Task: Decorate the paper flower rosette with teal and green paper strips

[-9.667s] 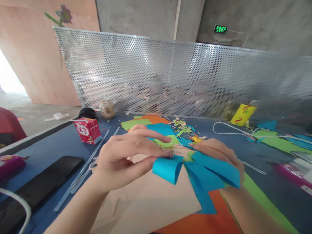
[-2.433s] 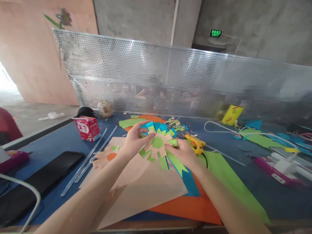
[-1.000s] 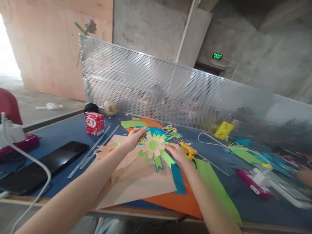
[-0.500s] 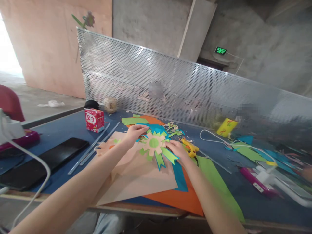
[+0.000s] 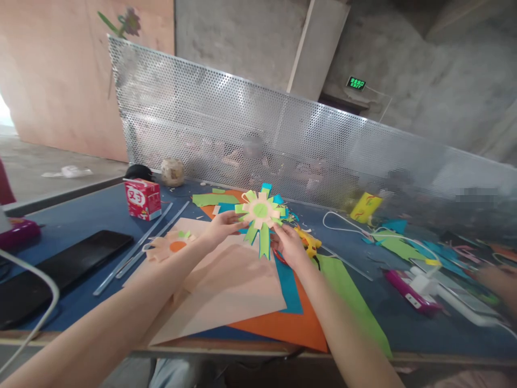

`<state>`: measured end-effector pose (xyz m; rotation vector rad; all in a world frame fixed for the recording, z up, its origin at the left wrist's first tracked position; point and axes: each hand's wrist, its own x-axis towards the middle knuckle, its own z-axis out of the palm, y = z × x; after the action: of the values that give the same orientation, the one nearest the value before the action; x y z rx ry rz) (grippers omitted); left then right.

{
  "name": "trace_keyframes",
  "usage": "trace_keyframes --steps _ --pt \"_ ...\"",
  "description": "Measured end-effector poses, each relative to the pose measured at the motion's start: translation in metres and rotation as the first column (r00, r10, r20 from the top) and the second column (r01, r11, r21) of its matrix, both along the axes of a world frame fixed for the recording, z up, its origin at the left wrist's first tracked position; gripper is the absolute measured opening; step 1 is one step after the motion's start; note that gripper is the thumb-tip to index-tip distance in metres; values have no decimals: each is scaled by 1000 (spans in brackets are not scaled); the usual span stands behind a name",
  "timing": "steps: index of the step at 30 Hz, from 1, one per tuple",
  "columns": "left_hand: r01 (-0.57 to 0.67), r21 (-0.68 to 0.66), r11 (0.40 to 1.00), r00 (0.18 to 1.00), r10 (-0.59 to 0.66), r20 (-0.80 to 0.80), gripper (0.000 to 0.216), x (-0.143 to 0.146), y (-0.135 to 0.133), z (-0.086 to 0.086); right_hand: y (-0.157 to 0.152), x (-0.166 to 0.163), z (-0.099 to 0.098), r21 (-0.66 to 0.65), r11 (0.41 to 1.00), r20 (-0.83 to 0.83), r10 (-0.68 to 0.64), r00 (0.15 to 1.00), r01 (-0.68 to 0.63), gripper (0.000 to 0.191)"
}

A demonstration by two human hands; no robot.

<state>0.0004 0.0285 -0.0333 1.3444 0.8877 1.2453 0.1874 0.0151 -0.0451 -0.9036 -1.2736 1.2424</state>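
A paper rosette [image 5: 260, 211] in green, peach and blue, with forked tails pointing down, is held up above the table between my hands. My left hand [image 5: 225, 225] pinches its left edge. The lower right edge is gripped by my right hand [image 5: 287, 245], near the tails. Beneath lie a large peach paper sheet [image 5: 238, 285], a blue sheet [image 5: 294, 293], an orange sheet [image 5: 283, 330] and a green sheet [image 5: 355, 307]. A second, peach paper flower [image 5: 172, 246] with an orange centre rests left of my left hand.
A yellow glue gun [image 5: 309, 242] lies right of my right hand. Clear glue sticks [image 5: 135, 248], a black phone-like slab [image 5: 76, 269] and a red box [image 5: 142, 199] are on the left. A purple power strip [image 5: 412, 291] with white cables sits right. Another person's hand [image 5: 498, 280] shows at the right edge. A perforated metal screen [image 5: 226, 129] stands behind.
Both hands have lifted the rosette and turned it, so its tails now hang straight down and a blue tip shows on top. The whole view has shifted slightly.
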Motion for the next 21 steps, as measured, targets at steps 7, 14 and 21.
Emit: trace_keyframes --steps 7,14,21 --pt "-94 14 995 996 94 9 22 0 5 -1 2 0 -4 2 996 -68 89 994 -90 28" --pt "14 -25 1000 999 -15 -32 27 4 0 -1 4 1 -3 12 1000 -55 26 998 -26 27" --pt "2 -86 996 997 -8 -73 23 4 0 -2 10 6 -6 5 1000 -28 0 1000 0 26"
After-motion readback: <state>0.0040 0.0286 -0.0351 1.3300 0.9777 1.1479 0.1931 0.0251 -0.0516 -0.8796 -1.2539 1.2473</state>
